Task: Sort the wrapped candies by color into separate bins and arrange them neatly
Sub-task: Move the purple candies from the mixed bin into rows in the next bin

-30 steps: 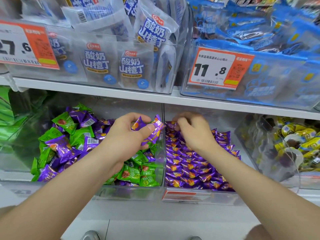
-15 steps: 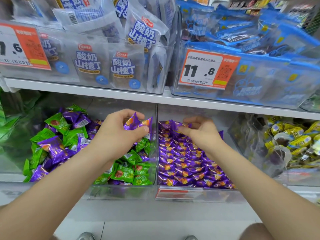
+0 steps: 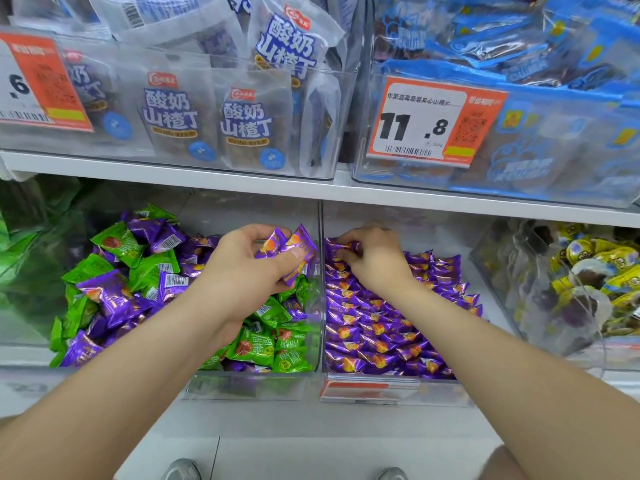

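On the lower shelf a clear bin [image 3: 249, 388] holds green candies [image 3: 263, 348] mixed with purple candies [image 3: 110, 296]. Over its right side my left hand [image 3: 242, 268] grips a bunch of purple candies [image 3: 294, 251]. The neighbouring clear bin [image 3: 391, 393] holds rows of purple candies [image 3: 381, 334] only. At the far left corner of that bin my right hand [image 3: 374, 258] pinches a purple candy [image 3: 341, 245] among the back rows.
A clear bin of yellow wrapped sweets [image 3: 588, 282] stands to the right, green packs [image 3: 20, 244] to the left. The white shelf [image 3: 207, 180] above carries bins of white packets [image 3: 173, 109] and blue packets [image 3: 554, 64] with orange price tags [image 3: 429, 123].
The view has shifted slightly. My left hand keeps hold of its purple candies above the mixed bin. My right hand has stayed at the back of the purple bin, fingers working on a candy.
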Demonstrator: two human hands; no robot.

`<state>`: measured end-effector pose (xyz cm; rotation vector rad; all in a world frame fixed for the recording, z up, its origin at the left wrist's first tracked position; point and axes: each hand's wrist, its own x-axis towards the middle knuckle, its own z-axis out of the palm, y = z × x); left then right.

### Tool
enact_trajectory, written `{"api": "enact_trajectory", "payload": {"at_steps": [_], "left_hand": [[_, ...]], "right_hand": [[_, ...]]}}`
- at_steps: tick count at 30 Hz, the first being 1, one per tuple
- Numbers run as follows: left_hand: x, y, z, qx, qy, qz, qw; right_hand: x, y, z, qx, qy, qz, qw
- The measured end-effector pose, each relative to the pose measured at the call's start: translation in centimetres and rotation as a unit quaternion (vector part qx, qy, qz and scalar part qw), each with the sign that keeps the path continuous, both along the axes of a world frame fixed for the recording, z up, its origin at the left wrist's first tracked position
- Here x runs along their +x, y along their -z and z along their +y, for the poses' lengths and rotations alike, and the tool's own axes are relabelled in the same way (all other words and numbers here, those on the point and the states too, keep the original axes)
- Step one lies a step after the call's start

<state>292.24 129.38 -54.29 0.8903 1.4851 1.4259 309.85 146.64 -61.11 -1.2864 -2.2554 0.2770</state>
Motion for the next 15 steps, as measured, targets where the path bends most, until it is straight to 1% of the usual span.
{"api": "enact_trajectory", "payload": {"at_steps": [2,7,9,11,12,13,14,15], "left_hand": [[0.0,0.0,-0.2,-0.001,-0.001,0.000,1.000],[-0.2,-0.1,-0.5,-0.009,0.007,0.011,1.000],[-0.2,-0.3,-0.8,-0.001,0.018,0.019,1.000],[-0.2,-0.6,-1.0,0.012,0.029,0.029,0.999],[-0.2,-0.7,-1.1,0.022,0.035,0.039,0.998],[-0.2,-0.8,-1.2,0.034,0.041,0.056,0.997],[-0.2,-1.0,-1.2,0.046,0.049,0.076,0.995],[-0.2,-1.1,-1.2,0.057,0.059,0.096,0.992]], "right_hand": [[-0.2,0.1,0.1,0.024,0.004,-0.016,1.000],[0.0,0.1,-0.6,0.037,-0.017,-0.057,0.998],[0.2,-0.5,-1.0,0.053,-0.015,-0.024,0.998],[0.3,-1.8,-2.0,0.051,-0.008,0.053,0.997],[0.3,-2.8,-2.8,0.010,-0.013,0.109,0.994],[0.2,-3.8,-3.8,-0.066,-0.030,0.181,0.981],[0.4,-4.9,-5.1,-0.149,-0.066,0.252,0.954],[0.6,-5.9,-6.2,-0.232,-0.115,0.307,0.916]]}}
